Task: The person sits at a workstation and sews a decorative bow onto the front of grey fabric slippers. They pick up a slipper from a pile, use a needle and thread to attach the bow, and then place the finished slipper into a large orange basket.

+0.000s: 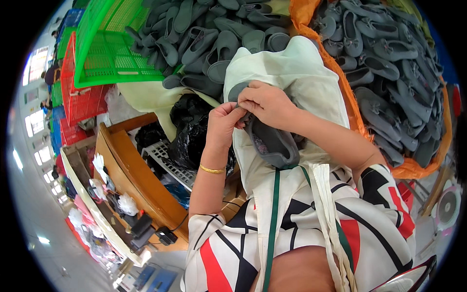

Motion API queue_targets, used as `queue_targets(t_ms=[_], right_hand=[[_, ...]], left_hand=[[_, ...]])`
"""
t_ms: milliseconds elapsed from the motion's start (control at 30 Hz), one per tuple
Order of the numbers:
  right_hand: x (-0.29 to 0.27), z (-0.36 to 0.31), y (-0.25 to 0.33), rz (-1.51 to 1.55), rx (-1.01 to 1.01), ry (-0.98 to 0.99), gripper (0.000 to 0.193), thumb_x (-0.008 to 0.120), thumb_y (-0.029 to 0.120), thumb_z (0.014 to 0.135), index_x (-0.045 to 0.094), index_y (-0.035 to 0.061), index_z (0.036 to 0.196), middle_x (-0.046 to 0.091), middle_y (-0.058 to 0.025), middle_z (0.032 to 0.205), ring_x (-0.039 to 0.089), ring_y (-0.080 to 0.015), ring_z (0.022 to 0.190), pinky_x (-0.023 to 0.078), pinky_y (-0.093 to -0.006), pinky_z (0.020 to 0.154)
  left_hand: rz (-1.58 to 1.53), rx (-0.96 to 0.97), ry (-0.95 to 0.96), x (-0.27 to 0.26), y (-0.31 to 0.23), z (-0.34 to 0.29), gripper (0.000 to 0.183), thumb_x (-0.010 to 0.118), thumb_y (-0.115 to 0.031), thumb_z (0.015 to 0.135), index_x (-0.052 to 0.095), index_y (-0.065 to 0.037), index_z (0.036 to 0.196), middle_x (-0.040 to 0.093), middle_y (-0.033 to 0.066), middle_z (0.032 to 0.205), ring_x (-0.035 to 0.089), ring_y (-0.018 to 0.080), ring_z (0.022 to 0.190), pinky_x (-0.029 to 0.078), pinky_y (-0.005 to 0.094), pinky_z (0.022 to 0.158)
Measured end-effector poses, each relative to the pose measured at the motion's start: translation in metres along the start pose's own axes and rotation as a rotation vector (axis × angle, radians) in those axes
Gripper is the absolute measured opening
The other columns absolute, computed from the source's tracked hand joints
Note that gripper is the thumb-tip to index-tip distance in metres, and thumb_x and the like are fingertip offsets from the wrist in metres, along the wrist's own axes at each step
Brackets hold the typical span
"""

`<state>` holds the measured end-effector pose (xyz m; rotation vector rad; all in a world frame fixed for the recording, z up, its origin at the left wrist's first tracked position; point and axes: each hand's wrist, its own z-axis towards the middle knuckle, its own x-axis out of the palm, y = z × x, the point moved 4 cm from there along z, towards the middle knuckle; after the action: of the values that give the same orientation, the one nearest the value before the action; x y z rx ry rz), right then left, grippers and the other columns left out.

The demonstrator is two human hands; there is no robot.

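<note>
A grey slip-on shoe rests over the pale cloth apron on my lap, its opening and heel toward me. My left hand, with a gold bangle at the wrist, pinches the front part of the shoe from the left. Over the toe end, the fingers of my right hand are bent and meet the left fingertips. Whatever small part lies between the fingertips is hidden. The rounded toe shows just beyond my right fingers.
Ahead lies a heap of similar grey shoes, beside a green plastic crate. At right, an orange sack holds many more. A wooden drawer cabinet, a black plastic bag and a white plastic basket stand at left.
</note>
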<state>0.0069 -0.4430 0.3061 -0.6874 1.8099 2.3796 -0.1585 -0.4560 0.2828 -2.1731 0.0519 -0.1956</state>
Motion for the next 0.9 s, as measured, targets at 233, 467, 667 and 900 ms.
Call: queue_targets(t_ms=[233,467,667,900], right_hand=[[0.005,0.032,-0.018,0.542,0.366,-0.076,0.017,0.055,0.019,0.099,0.057,0.0041,0.091,0.063,-0.0055,0.078,0.059,-0.0155,0.058,0.047,-0.0302,0.053],[-0.041,0.018,-0.025,1.027,0.542,0.055,0.023,0.056,0.027,0.1,0.056,0.0039,0.099,0.054,0.0003,0.066,0.049,-0.0069,0.052,0.037,-0.0206,0.045],[-0.074,0.003,-0.03,0.692,0.5,-0.045,0.013,0.06,0.023,0.099,0.059,0.0096,0.1,0.048,0.0042,0.063,0.043,-0.0047,0.05,0.036,-0.022,0.048],[-0.06,-0.009,-0.029,-0.66,-0.207,0.129,0.012,0.061,0.009,0.088,0.063,0.0079,0.1,0.061,-0.0094,0.082,0.064,-0.0285,0.081,0.052,-0.0408,0.065]], left_hand=[[0.074,0.036,-0.033,0.004,-0.003,-0.002,0.012,0.07,-0.014,0.089,0.069,-0.002,0.085,0.065,0.0001,0.072,0.054,0.0053,0.056,0.043,0.0195,0.054],[0.164,0.083,-0.044,0.003,-0.001,-0.003,0.012,0.069,-0.014,0.09,0.067,-0.002,0.088,0.065,-0.0002,0.074,0.055,0.0052,0.059,0.043,0.0193,0.055],[1.069,0.836,-0.329,0.029,-0.037,-0.027,0.013,0.069,-0.008,0.085,0.067,-0.005,0.097,0.064,0.0051,0.089,0.06,0.0184,0.077,0.048,0.0301,0.069],[1.436,0.948,-0.272,0.045,-0.03,-0.044,0.028,0.071,-0.012,0.079,0.064,-0.006,0.106,0.061,0.0112,0.096,0.06,0.0308,0.087,0.05,0.0397,0.078]])
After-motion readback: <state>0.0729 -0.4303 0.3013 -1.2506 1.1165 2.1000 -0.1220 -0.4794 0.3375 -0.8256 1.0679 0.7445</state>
